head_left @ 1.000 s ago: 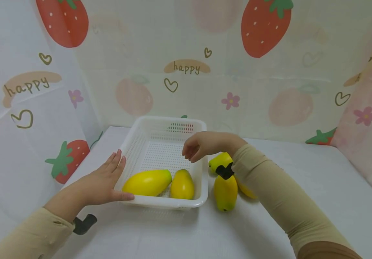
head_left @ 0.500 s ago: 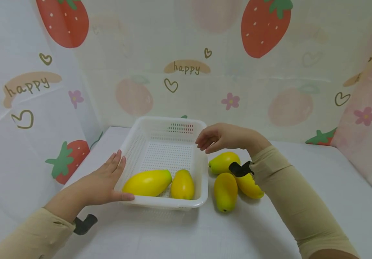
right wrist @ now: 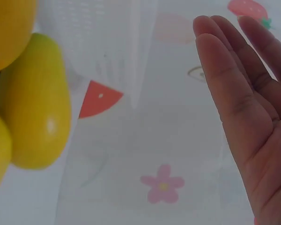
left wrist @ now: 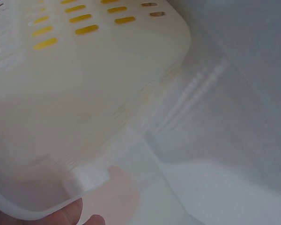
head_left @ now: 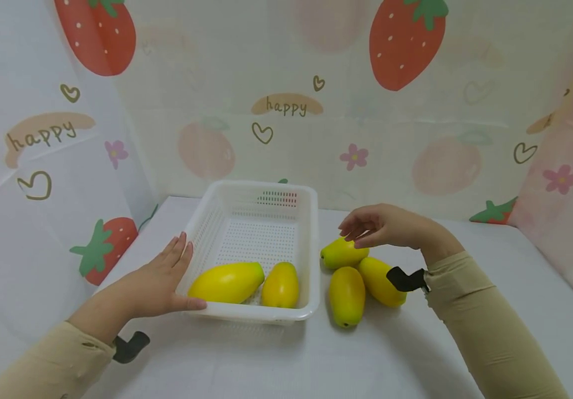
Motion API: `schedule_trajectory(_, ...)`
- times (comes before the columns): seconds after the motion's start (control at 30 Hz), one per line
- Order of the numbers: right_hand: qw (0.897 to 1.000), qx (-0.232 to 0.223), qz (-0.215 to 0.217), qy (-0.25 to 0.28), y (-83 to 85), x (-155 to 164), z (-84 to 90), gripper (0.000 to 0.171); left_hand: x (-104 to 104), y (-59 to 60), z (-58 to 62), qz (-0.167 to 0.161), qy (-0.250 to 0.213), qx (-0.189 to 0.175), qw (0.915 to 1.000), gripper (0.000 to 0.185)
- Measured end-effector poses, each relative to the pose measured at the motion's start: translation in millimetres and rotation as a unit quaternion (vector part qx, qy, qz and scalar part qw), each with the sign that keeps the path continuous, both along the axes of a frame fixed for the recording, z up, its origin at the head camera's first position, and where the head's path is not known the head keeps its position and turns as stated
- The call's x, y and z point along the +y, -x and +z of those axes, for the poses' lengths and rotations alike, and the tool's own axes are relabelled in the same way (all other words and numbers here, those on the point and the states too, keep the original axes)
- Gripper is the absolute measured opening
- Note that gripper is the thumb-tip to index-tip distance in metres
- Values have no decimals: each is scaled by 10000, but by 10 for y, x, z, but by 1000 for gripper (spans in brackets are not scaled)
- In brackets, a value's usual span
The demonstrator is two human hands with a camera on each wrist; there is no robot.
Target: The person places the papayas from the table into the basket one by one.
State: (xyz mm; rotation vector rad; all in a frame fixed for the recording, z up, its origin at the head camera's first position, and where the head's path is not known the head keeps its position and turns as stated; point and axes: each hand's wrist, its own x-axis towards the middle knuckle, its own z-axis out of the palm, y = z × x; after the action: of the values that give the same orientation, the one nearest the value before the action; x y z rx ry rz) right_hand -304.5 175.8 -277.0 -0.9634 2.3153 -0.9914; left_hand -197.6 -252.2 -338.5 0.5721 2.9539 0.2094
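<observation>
My left hand [head_left: 154, 282] rests on the near-left corner of a white plastic basket [head_left: 254, 311], fingers straight along its left side and thumb on the front rim. Inside lie two yellow papaya-like fruits: a long one with a green end [head_left: 226, 282] and a smaller one [head_left: 280, 285]. To the right of the basket, my right hand [head_left: 391, 226] hovers with relaxed, slightly bent fingers and holds nothing. Below it on the table are three more such fruits: a back one [head_left: 343, 254], partly behind the fingertips, a front one [head_left: 347, 296] and a right one [head_left: 381, 282].
A white cloth covers the table [head_left: 316, 366]. Printed sheets [head_left: 286, 61] with strawberries and hearts rise at the back and both sides. The basket stands close to the back sheet. A black wrist mount [head_left: 406, 279] juts below the right wrist.
My right hand has moved right, from over the basket to above the loose fruits, uncovering more of them. The left hand, the basket and the fruits have stayed put.
</observation>
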Motion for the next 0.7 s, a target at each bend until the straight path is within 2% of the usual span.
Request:
schedule_trajectory(0.43,9972,146,-734,84,-233,602,-329,37,-17,18,-38,-3,60,31,10000,123)
schedule_trajectory(0.7,9926,514,-1102,63,-354,782,-549,38,-10,17,-32,-11,46,45,10000,123)
